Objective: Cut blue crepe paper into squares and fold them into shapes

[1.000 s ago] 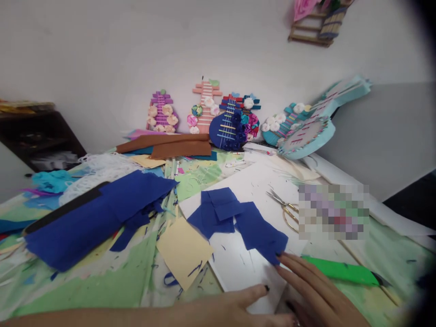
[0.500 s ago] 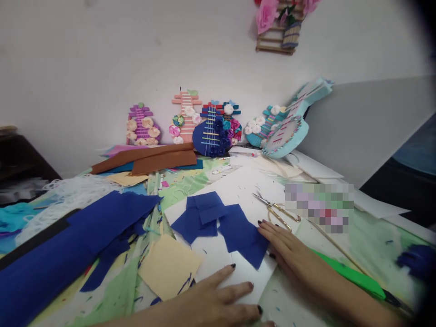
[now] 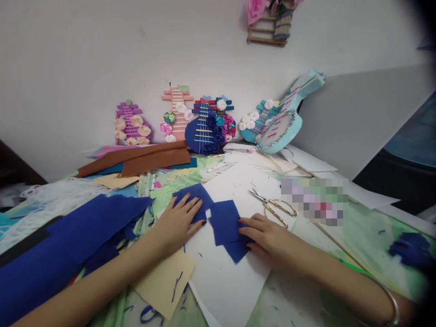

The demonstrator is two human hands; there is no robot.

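One left hand [image 3: 180,218] and one right hand [image 3: 264,236] on blue pieces [image 3: 225,222]

The blue pieces lie on a white board [image 3: 228,277] on the desk [image 3: 289,290], in two small heaps side by side. The left hand lies flat on the left heap [image 3: 201,191], its fingers spread out, and it hides much of that heap. The right hand touches the side of the right heap [image 3: 223,220]. Its fingers are bent and a little apart, but I cannot tell if they pinch the edge.

Gold scissors [image 3: 267,202] lie near the right hand, with the blades a little open. Next to them, blurry squares [image 3: 315,202] cover up something. A thin bit of something green [image 3: 357,268] shows beside the right arm [image 3: 340,281], too little to tell what it is. The left arm [image 3: 102,277] covers part of a yellow square [image 3: 163,286]. A big blue sheet [image 3: 68,227] runs off the left side, and a wall hanging [image 3: 282,27] is cut off at the top
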